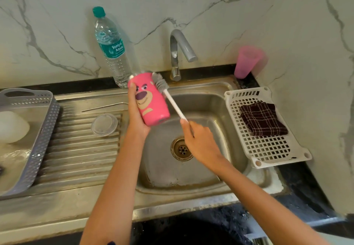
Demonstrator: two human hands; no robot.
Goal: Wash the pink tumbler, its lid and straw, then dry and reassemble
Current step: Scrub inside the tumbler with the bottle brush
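Scrubbing goes best with the left hand (137,110) curled round the tumbler (152,100), turning it, while the right hand (199,141), fingers (193,129) wrapped on the brush (173,102), strokes evenly.

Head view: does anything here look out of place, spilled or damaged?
Nothing is spilled or broken. The sink has brown staining along its walls and around the drain. The pink tumbler is tilted only because the left hand holds it for the brush in the right hand.
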